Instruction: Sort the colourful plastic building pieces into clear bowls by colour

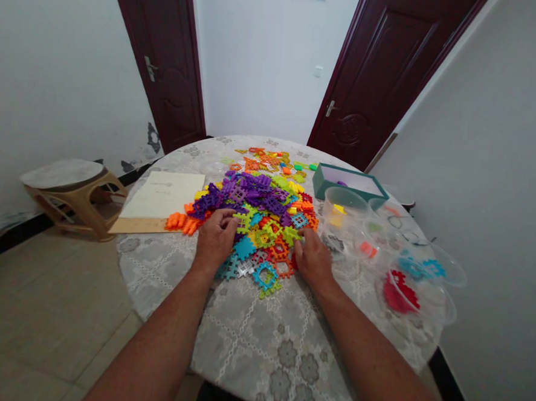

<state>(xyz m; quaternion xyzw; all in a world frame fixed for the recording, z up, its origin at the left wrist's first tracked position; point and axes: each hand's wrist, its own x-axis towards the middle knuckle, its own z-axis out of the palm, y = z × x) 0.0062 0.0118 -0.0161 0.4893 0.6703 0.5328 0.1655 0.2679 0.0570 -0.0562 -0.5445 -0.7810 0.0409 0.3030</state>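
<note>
A heap of coloured plastic interlocking tiles [262, 215] lies in the middle of a round table [259, 339] with a patterned grey cloth. My left hand [215, 236] rests on the heap's near left edge, fingers curled over purple and green tiles. My right hand [312, 257] lies at the near right edge, fingers bent down onto red and orange tiles. Whether either hand grips a tile is hidden. Blue and green tiles [263, 276] sit between my hands.
Several clear plastic tubs [344, 208] stand at the right, one with red pieces [399, 290], one with blue [420, 267]. A teal box [348, 181] sits behind them. A cream booklet [163, 197] lies at the left. A stool [69, 191] and two dark doors stand beyond.
</note>
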